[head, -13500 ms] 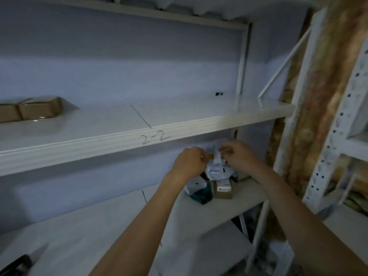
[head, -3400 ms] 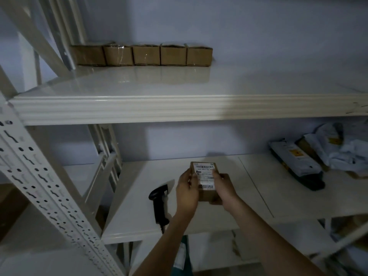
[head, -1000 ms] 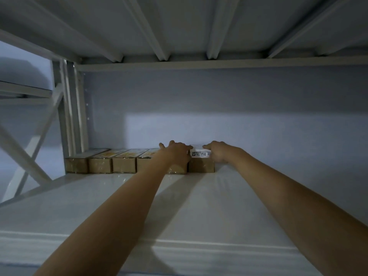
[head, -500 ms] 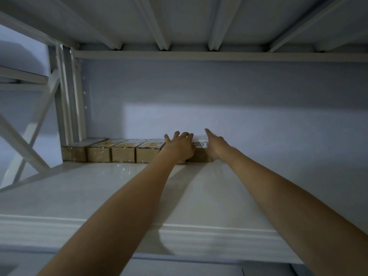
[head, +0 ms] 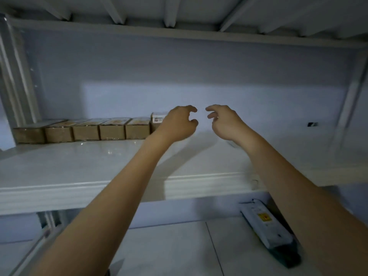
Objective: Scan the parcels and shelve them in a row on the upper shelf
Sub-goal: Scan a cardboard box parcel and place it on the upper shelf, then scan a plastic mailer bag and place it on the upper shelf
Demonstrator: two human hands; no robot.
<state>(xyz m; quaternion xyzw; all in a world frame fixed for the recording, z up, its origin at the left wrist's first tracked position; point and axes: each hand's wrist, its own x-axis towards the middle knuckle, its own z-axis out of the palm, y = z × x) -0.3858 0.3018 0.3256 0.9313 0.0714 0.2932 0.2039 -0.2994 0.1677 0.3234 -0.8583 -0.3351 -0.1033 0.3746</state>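
Note:
Several small brown cardboard parcels (head: pixel 111 131) stand in a row against the back wall on the upper shelf (head: pixel 99 188). The newest parcel (head: pixel 157 118), with a white label on top, ends the row on the right and is partly hidden behind my left hand (head: pixel 178 124). My left hand hovers just in front of it, fingers loosely curled and holding nothing. My right hand (head: pixel 224 122) hangs in the air to the right, also loosely curled and empty.
On the lower shelf (head: pixel 169 246) at the right lies a long dark package (head: pixel 268 226) with a white label, partly under my right arm. White shelf uprights stand at the left (head: pixel 18 76) and right (head: pixel 350 92).
Both hands have let go of the labelled parcel and pulled back from the row. The view has shifted right and down, bringing the lower shelf into sight.

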